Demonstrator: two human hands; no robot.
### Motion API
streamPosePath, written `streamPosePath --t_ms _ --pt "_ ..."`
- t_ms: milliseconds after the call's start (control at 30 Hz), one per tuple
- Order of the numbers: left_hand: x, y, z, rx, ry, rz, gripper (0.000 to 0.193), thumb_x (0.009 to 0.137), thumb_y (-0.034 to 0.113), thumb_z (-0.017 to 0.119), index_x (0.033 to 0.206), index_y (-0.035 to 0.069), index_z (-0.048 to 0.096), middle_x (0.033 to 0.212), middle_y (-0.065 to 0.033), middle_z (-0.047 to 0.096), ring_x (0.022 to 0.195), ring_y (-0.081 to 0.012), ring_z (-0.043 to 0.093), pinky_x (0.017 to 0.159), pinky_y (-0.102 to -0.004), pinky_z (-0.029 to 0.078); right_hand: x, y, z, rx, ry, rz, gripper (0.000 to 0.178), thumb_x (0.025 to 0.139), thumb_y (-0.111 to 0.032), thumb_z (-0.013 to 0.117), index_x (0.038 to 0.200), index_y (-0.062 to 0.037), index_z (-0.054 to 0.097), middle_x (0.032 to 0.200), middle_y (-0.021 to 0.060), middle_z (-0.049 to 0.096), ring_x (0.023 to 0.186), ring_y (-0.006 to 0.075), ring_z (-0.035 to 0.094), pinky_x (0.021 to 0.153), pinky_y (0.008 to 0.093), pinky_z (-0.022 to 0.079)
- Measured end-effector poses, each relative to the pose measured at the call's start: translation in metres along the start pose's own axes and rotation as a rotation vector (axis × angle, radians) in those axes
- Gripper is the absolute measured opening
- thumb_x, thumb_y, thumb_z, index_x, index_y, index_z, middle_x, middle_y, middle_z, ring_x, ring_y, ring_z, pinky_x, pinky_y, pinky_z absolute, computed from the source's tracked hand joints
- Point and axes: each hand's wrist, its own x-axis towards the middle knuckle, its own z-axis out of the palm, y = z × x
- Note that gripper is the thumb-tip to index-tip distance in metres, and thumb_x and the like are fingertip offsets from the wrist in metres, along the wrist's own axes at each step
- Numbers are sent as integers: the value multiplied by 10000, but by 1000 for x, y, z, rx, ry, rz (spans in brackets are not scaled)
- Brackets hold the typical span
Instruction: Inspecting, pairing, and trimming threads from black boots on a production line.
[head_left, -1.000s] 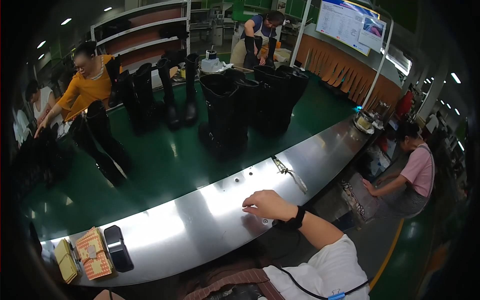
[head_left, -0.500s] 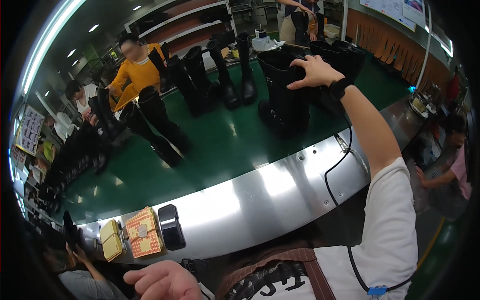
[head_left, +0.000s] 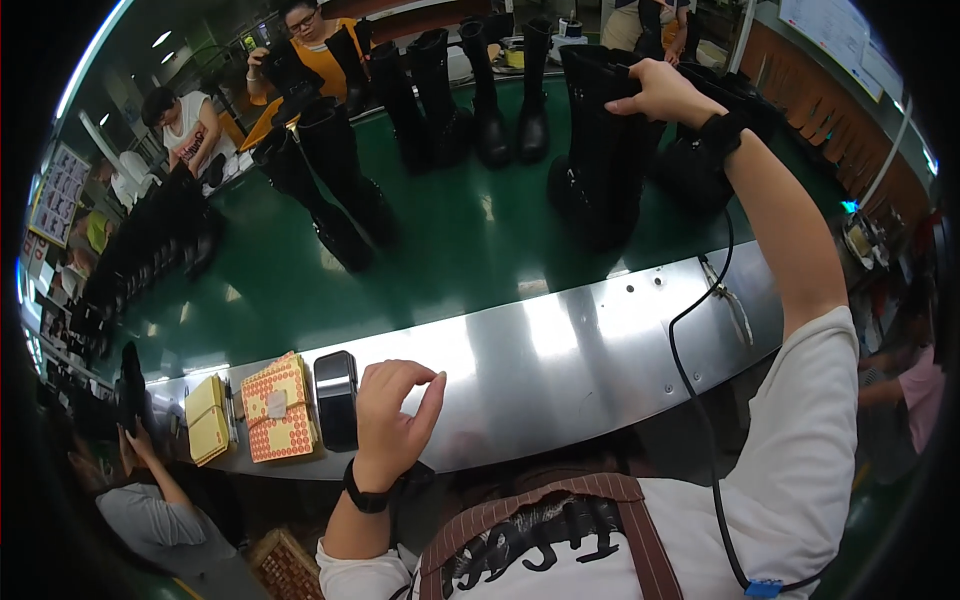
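Note:
A tall black boot (head_left: 600,175) stands upright on the green work surface (head_left: 450,255), right of the middle. My right hand (head_left: 672,95) grips its shaft near the top edge, thumb on the near side and the other fingers partly hidden behind. More black boots (head_left: 695,170) stand close behind and right of it. Over the metal strip (head_left: 520,345) hovers my left hand (head_left: 392,415), its fingers curled toward the thumb so the tips nearly meet, with nothing visible in it. A black phone-like case (head_left: 336,400) lies just left of that hand.
Bundled yellow cards (head_left: 207,422) and red-dotted cards (head_left: 278,408) lie on the metal edge. Pairs of tall boots (head_left: 340,175) stand across the table, with a long row at far left. A cable (head_left: 680,350) hangs by my right arm. Co-workers (head_left: 205,135) sit around.
My left hand has risen from the lower edge to over the metal strip. My right hand stays on the boot. The view has shifted, and a person across now raises a dark boot.

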Motion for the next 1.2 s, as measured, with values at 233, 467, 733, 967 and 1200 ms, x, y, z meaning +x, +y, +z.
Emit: streamPosePath --t_ms 233,467,733,967,1200 --pt "33 5 47 -238 -13 55 1038 668 279 895 1495 43 314 1468 -210 407 1332 -364 427 1100 -429 370 -125 -93 -64 138 101 -451 458 813 -366 786 975 45 664 773 108 685 662 168 677 590 278 547" --pt "8 9 106 -321 -126 -172 828 717 294 870 1354 0 432 1323 -220 485 1167 -363 520 967 -416 440 -229 -118 -36 120 193 -864 610 750 -165 805 1286 -11 558 1246 154 624 1108 250 627 814 355 545" --pt "-30 -8 89 -642 6 -388 278 891 179 724 1072 -23 663 964 -135 690 868 -226 648 793 -320 498 -296 -35 42 707 484 -297 1150 617 -395 890 1506 -17 265 1292 143 503 1171 247 531 948 381 443" --pt "-40 -8 107 -381 -67 -375 374 837 163 744 1145 -24 645 1104 -152 689 994 -276 652 874 -354 492 -285 -47 186 882 -128 47 729 724 -246 862 1321 -6 520 1249 177 622 1161 259 595 957 368 462" --pt "-48 -37 84 -524 -101 -515 493 790 124 755 1234 -26 603 1233 -156 631 1145 -260 595 990 -347 449 -267 -17 178 1023 81 255 257 855 -79 734 1075 42 678 944 83 729 849 131 651 776 288 516"
